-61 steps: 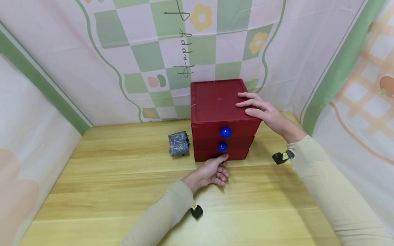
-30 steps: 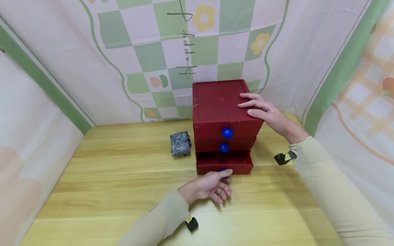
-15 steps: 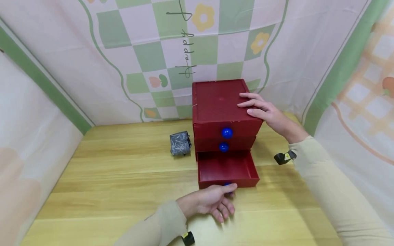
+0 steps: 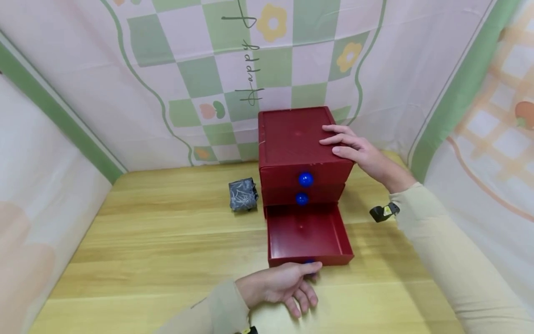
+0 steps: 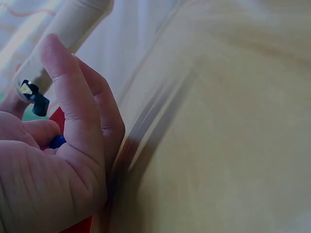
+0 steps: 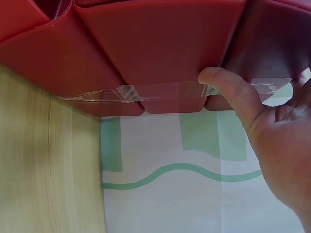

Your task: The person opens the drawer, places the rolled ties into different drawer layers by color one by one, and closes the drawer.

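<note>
A dark red three-drawer cabinet (image 4: 296, 139) stands on the wooden table, each drawer with a round blue knob. Its bottom drawer (image 4: 306, 232) is pulled far out, and its inside shows bare. My left hand (image 4: 283, 285) pinches that drawer's blue knob (image 5: 57, 141) between thumb and forefinger, the other fingers loosely bent below. On the cabinet's top right edge rests my right hand (image 4: 356, 150), fingers spread over the top. In the right wrist view its thumb (image 6: 231, 90) presses against the cabinet's side, near strips of clear tape (image 6: 165, 91).
Left of the cabinet lies a small dark grey packet (image 4: 243, 195) with white line patterns. Behind the table (image 4: 167, 232) hangs a green and white checked cloth (image 4: 200, 76), and more cloth closes off both sides.
My left hand has drawn the bottom drawer from closed to far out, moving toward the front of the table. My right hand has stayed on the cabinet; the packet has not moved.
</note>
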Available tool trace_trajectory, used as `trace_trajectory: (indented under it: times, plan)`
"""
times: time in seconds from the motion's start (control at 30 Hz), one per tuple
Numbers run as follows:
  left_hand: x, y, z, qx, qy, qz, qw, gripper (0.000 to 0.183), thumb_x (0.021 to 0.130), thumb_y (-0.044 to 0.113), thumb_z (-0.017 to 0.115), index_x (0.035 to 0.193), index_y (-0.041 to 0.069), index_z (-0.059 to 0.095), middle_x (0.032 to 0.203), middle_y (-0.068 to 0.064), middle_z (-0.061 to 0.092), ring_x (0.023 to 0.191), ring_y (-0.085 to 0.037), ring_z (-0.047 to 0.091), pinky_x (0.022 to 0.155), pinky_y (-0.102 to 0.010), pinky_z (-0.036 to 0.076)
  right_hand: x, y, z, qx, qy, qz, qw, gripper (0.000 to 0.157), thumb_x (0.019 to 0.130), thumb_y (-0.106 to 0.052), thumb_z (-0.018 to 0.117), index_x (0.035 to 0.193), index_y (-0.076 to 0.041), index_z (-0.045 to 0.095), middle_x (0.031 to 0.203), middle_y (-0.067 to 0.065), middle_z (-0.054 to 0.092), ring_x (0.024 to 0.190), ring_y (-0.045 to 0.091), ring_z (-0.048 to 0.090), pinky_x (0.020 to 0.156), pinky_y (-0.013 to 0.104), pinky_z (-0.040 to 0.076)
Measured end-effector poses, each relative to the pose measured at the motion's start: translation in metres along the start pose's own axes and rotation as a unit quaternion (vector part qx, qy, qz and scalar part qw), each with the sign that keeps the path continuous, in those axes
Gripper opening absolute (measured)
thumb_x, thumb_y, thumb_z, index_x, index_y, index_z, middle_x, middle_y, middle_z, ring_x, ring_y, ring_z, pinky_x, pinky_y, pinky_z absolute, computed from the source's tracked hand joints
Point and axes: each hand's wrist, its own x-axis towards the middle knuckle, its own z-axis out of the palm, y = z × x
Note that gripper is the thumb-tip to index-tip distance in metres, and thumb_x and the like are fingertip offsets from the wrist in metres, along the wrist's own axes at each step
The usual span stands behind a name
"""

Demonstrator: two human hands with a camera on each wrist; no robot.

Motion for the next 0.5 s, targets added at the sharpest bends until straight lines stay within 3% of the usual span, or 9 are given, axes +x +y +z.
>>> trace_trajectory:
  times: [0.27,0.5]
  plan:
    - [-0.0061,-0.0029,0.0046,0.004,-0.003,0.005,1.0000,0.046,0.095,0.050,0.047,0.118,0.010,0.039,0.069,-0.004,0.062,0.048,-0.012,0.056,0.042,-0.029,0.050,0.0009,-0.0013,0.0005,-0.005,0.000,-0.003,1.000,0.031,0.099,-0.007,0.047,0.126,0.001,0.058,0.152,0.006,0.026,0.139,0.019,0.016,0.099,0.020,0.032]
    - [-0.0069,-0.0057,0.0058,0.002,0.000,0.009,1.0000,0.049,0.095,0.051,0.048,0.120,0.010,0.039,0.070,-0.005,0.062,0.049,-0.013,0.055,0.043,-0.029,0.051,0.0006,0.0007,0.0004,-0.006,0.004,-0.005,1.000,0.030,0.098,-0.007,0.048,0.126,0.001,0.058,0.152,0.006,0.027,0.139,0.019,0.016,0.100,0.020,0.030]
